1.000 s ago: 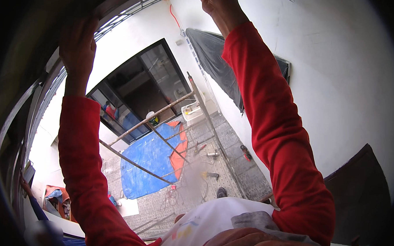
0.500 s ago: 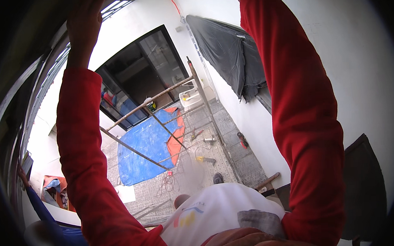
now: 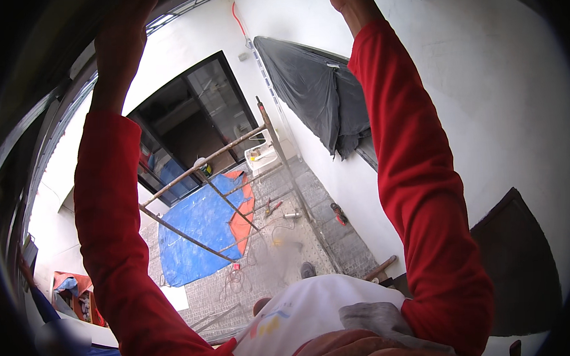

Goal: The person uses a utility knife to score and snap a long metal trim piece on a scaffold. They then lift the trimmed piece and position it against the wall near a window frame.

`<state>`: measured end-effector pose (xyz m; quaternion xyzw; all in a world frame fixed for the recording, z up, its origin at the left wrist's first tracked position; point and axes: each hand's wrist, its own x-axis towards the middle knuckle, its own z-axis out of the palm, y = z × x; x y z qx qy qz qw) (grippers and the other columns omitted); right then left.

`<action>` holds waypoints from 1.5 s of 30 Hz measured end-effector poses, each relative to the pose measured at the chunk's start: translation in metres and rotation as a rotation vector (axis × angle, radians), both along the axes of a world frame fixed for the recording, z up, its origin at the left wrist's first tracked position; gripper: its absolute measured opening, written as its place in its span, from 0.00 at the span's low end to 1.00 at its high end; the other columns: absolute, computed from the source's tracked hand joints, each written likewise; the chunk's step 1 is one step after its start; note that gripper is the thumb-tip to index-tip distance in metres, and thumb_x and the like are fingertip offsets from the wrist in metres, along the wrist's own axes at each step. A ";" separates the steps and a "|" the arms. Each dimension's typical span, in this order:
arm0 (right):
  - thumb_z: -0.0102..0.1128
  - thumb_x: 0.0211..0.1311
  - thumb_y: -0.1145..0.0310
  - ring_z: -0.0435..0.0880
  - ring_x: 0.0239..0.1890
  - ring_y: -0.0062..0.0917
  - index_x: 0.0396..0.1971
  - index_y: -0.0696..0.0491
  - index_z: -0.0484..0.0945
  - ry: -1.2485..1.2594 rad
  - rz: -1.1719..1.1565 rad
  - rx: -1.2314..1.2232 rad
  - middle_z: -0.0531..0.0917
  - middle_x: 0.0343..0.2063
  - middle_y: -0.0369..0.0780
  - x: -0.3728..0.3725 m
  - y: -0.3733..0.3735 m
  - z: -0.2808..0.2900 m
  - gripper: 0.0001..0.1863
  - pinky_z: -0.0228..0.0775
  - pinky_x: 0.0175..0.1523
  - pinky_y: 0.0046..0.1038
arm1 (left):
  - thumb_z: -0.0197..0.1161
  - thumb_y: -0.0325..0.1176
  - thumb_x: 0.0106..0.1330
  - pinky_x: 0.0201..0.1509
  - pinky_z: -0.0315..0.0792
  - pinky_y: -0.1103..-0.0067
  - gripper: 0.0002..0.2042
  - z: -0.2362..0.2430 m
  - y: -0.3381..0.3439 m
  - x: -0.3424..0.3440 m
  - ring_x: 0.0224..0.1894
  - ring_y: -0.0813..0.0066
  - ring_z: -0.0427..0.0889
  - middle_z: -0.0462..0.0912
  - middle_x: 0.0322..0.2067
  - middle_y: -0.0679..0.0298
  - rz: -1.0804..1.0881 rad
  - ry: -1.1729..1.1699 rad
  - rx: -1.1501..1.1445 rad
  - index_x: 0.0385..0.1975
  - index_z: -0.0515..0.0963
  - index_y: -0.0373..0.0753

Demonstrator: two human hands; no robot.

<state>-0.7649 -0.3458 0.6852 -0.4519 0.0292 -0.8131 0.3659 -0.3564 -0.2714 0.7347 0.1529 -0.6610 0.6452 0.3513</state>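
Both my arms, in red sleeves, are raised overhead. My left hand (image 3: 123, 42) is in shadow at the upper left, beside a dark overhead metal frame (image 3: 79, 63). Its fingers run into the dark rim, so I cannot see what they touch. At the top edge, my right hand (image 3: 348, 2) shows its wrist and some bent fingers in front of the white wall (image 3: 484, 74). The picture's edge cuts off the fingertips, and anything they hold is out of sight.
Below stands a rusty scaffold frame (image 3: 223, 149). A blue tarp (image 3: 195, 236), pliers (image 3: 273, 207) and a red-black tool (image 3: 338, 212) lie on the floor. Black sheeting (image 3: 313, 88) hangs on the right wall. At the far left is another person's blue sleeve (image 3: 44, 306).
My right hand has come further into view at the top, its wrist and some fingers now showing. The scene has shifted slightly left and down, while my left hand stays up by the frame.
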 end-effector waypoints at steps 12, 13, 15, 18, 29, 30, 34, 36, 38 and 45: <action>0.59 0.70 0.77 0.86 0.34 0.37 0.75 0.60 0.43 -0.523 -0.303 -0.065 0.73 0.59 0.53 -0.089 -0.032 0.007 0.42 0.89 0.38 0.32 | 0.66 0.26 0.69 0.58 0.81 0.68 0.19 0.009 -0.024 0.019 0.54 0.61 0.86 0.85 0.54 0.61 0.073 -0.027 -0.073 0.59 0.80 0.49; 0.59 0.66 0.81 0.84 0.31 0.35 0.75 0.60 0.41 -0.552 -0.313 -0.112 0.76 0.52 0.51 -0.095 -0.036 0.012 0.44 0.86 0.35 0.31 | 0.65 0.27 0.70 0.58 0.81 0.68 0.19 0.011 -0.024 0.020 0.54 0.61 0.86 0.85 0.54 0.61 0.093 -0.038 -0.088 0.59 0.80 0.49; 0.58 0.62 0.83 0.81 0.27 0.31 0.75 0.60 0.41 -0.483 -0.309 -0.109 0.76 0.42 0.47 -0.111 -0.041 0.027 0.47 0.83 0.32 0.30 | 0.65 0.29 0.71 0.58 0.81 0.69 0.18 0.015 -0.026 0.024 0.54 0.62 0.86 0.85 0.53 0.61 0.123 -0.043 -0.050 0.60 0.80 0.49; 0.58 0.58 0.85 0.78 0.26 0.27 0.72 0.61 0.50 -0.406 -0.392 -0.112 0.75 0.37 0.44 -0.121 -0.050 0.036 0.42 0.80 0.30 0.29 | 0.64 0.30 0.71 0.58 0.81 0.69 0.18 0.015 -0.031 0.031 0.55 0.62 0.85 0.85 0.54 0.61 0.146 -0.023 -0.009 0.60 0.79 0.49; 0.57 0.65 0.82 0.83 0.34 0.29 0.62 0.63 0.64 -0.476 -0.540 -0.311 0.74 0.45 0.44 -0.094 -0.043 0.013 0.25 0.86 0.36 0.30 | 0.62 0.30 0.73 0.60 0.80 0.68 0.17 0.013 -0.041 0.038 0.57 0.61 0.83 0.83 0.57 0.60 0.175 -0.006 -0.025 0.60 0.79 0.48; 0.57 0.65 0.82 0.82 0.34 0.29 0.62 0.63 0.64 -0.473 -0.533 -0.335 0.73 0.45 0.44 -0.094 -0.043 0.014 0.25 0.86 0.36 0.29 | 0.62 0.30 0.72 0.60 0.80 0.68 0.17 0.011 -0.042 0.039 0.58 0.61 0.83 0.83 0.57 0.60 0.163 0.008 -0.009 0.60 0.79 0.48; 0.54 0.64 0.83 0.82 0.33 0.28 0.57 0.62 0.66 -0.409 -0.564 -0.312 0.74 0.41 0.43 -0.096 -0.043 0.016 0.21 0.86 0.35 0.29 | 0.63 0.29 0.72 0.60 0.80 0.69 0.18 0.011 -0.045 0.043 0.56 0.62 0.84 0.84 0.55 0.61 0.190 -0.021 -0.063 0.60 0.79 0.48; 0.53 0.64 0.84 0.81 0.32 0.27 0.53 0.62 0.67 -0.388 -0.546 -0.323 0.74 0.41 0.44 -0.097 -0.042 0.019 0.17 0.86 0.35 0.28 | 0.62 0.30 0.72 0.59 0.80 0.69 0.17 0.011 -0.046 0.045 0.55 0.62 0.85 0.85 0.54 0.61 0.182 -0.026 -0.057 0.60 0.79 0.48; 0.54 0.63 0.84 0.81 0.29 0.27 0.49 0.63 0.67 -0.462 -0.552 -0.299 0.76 0.37 0.44 -0.096 -0.041 0.024 0.15 0.84 0.32 0.29 | 0.62 0.30 0.73 0.58 0.81 0.70 0.17 0.014 -0.046 0.045 0.54 0.62 0.86 0.85 0.53 0.61 0.173 -0.029 -0.056 0.60 0.79 0.48; 0.58 0.63 0.77 0.81 0.20 0.30 0.42 0.61 0.68 -0.266 -0.420 -0.140 0.79 0.25 0.43 -0.111 -0.026 0.040 0.11 0.80 0.26 0.31 | 0.60 0.32 0.75 0.52 0.82 0.71 0.13 0.015 -0.040 0.042 0.51 0.60 0.87 0.87 0.49 0.57 0.157 -0.025 -0.035 0.56 0.82 0.44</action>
